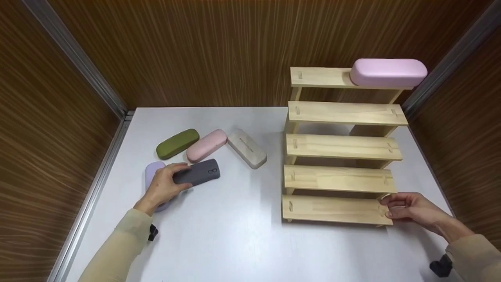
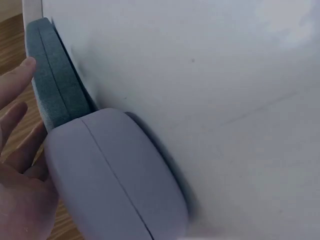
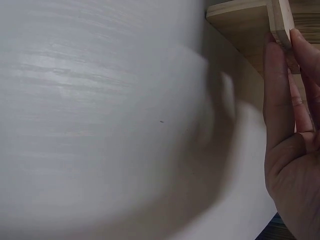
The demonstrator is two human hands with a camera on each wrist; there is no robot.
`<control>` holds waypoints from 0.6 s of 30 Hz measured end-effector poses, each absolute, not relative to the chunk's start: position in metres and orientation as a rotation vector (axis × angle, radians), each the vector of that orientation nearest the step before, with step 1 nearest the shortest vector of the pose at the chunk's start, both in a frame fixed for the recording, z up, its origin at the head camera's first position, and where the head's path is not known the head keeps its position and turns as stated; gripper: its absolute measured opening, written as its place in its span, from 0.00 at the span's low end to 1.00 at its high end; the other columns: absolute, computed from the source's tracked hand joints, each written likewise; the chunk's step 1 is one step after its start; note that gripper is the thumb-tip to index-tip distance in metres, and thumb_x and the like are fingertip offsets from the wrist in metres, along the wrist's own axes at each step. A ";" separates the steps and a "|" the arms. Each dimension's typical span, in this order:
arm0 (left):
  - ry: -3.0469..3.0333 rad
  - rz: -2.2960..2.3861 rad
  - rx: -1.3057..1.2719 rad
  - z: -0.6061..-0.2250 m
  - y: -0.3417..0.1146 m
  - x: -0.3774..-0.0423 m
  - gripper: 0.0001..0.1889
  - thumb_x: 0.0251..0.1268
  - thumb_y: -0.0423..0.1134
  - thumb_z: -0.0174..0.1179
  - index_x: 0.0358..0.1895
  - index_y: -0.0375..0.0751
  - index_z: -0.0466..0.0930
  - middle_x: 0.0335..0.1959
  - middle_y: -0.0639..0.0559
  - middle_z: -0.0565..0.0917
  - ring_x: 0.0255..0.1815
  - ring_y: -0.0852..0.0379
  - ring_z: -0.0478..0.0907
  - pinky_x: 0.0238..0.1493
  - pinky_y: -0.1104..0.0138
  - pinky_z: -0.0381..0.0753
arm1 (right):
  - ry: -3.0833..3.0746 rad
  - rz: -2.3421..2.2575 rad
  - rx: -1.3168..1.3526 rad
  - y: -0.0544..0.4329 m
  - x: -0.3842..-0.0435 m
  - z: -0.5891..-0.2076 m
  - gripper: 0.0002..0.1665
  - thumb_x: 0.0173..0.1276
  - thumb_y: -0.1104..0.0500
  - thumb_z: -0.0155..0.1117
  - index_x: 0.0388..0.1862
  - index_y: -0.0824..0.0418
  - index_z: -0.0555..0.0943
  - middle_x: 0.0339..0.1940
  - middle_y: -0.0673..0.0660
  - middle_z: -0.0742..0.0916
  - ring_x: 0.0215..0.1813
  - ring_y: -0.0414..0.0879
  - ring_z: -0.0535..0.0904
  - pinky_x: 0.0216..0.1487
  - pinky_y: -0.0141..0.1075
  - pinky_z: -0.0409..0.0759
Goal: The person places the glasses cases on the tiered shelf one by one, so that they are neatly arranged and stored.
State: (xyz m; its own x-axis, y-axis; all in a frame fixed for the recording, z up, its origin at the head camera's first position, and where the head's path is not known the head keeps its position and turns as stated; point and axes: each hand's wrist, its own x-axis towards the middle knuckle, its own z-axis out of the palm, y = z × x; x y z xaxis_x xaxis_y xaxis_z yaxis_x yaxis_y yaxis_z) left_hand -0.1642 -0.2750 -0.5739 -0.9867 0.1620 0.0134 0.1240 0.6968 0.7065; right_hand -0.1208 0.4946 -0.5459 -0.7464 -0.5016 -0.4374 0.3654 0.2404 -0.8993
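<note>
Head view, left hand: the left hand (image 1: 162,184) grasps the dark grey oblong glasses case (image 1: 201,172), fingers along the far side, thumb on the near side; whether it is lifted cannot be told.
Head view, loose cases: the lavender rounded case (image 1: 152,172) lies partly behind the left hand; the olive-green oblong case (image 1: 177,143), pale pink oblong case (image 1: 206,146) and off-white lettered case (image 1: 247,149) lie beyond, on the white surface (image 1: 235,235).
Head view, rack: one large glossy pink case (image 1: 389,73) sits on the top tier of the five-tier pale wooden rack (image 1: 340,147), its right end seemingly past the board's end.
Head view, progress: judged by placement, one case is racked and five are off it, an early stage.
Head view, room: the surface lies open between the cases and the rack; the brown wood-grain wall (image 1: 203,51) bounds the back.
Left wrist view, dark grey case: a fingertip meets its side; the lavender case fills the foreground.
Right wrist view, board edge: the right hand (image 3: 295,165) pinches the rack's pale board between its fingers and thumb.
</note>
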 end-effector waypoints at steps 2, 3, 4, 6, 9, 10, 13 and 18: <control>2.856 1.168 0.236 -0.576 -0.276 -0.164 0.28 0.63 0.32 0.81 0.68 0.39 0.89 0.76 0.35 0.84 0.81 0.30 0.78 0.85 0.38 0.72 | 1.819 -1.593 -0.129 0.494 -0.121 -0.546 0.24 0.81 0.74 0.62 0.58 0.48 0.91 0.51 0.42 0.95 0.51 0.35 0.93 0.53 0.32 0.93; 2.862 1.157 0.238 -0.576 -0.277 -0.164 0.28 0.63 0.32 0.81 0.68 0.38 0.89 0.76 0.34 0.85 0.81 0.30 0.78 0.84 0.38 0.73 | 1.821 -1.591 -0.127 0.494 -0.122 -0.546 0.24 0.81 0.74 0.62 0.58 0.48 0.91 0.51 0.41 0.95 0.51 0.35 0.93 0.53 0.32 0.93; 2.867 1.147 0.237 -0.576 -0.277 -0.164 0.28 0.63 0.32 0.81 0.68 0.38 0.89 0.76 0.34 0.85 0.80 0.30 0.78 0.84 0.38 0.74 | 1.825 -1.587 -0.121 0.494 -0.122 -0.546 0.24 0.81 0.74 0.62 0.58 0.48 0.91 0.51 0.41 0.95 0.51 0.35 0.93 0.53 0.32 0.93; 2.877 1.125 0.244 -0.577 -0.276 -0.164 0.28 0.64 0.33 0.81 0.68 0.38 0.89 0.76 0.34 0.85 0.80 0.29 0.79 0.83 0.37 0.75 | 1.829 -1.585 -0.113 0.494 -0.122 -0.546 0.23 0.81 0.74 0.62 0.58 0.48 0.91 0.51 0.41 0.95 0.51 0.35 0.93 0.53 0.32 0.93; 2.881 1.112 0.255 -0.578 -0.275 -0.164 0.28 0.65 0.33 0.80 0.68 0.38 0.89 0.75 0.34 0.85 0.79 0.29 0.79 0.82 0.37 0.76 | 1.834 -1.582 -0.108 0.493 -0.121 -0.546 0.23 0.81 0.73 0.62 0.58 0.48 0.90 0.51 0.41 0.95 0.51 0.35 0.92 0.53 0.32 0.93; 2.882 1.113 0.256 -0.578 -0.275 -0.165 0.28 0.65 0.33 0.80 0.68 0.38 0.89 0.75 0.34 0.85 0.79 0.29 0.79 0.82 0.37 0.76 | 1.834 -1.583 -0.107 0.493 -0.121 -0.545 0.23 0.81 0.74 0.62 0.58 0.48 0.91 0.50 0.41 0.95 0.51 0.35 0.92 0.53 0.32 0.93; 2.875 1.126 0.249 -0.579 -0.274 -0.164 0.28 0.64 0.32 0.81 0.68 0.38 0.89 0.74 0.36 0.86 0.79 0.30 0.80 0.82 0.37 0.76 | 1.833 -1.587 -0.111 0.494 -0.121 -0.545 0.23 0.80 0.74 0.63 0.58 0.48 0.91 0.51 0.41 0.94 0.51 0.35 0.92 0.53 0.31 0.93; 2.861 1.144 0.243 -0.580 -0.271 -0.165 0.27 0.63 0.33 0.81 0.67 0.39 0.90 0.73 0.37 0.88 0.78 0.32 0.82 0.81 0.38 0.77 | 1.834 -1.592 -0.109 0.495 -0.120 -0.544 0.23 0.80 0.74 0.63 0.58 0.48 0.91 0.51 0.41 0.95 0.51 0.35 0.92 0.53 0.31 0.93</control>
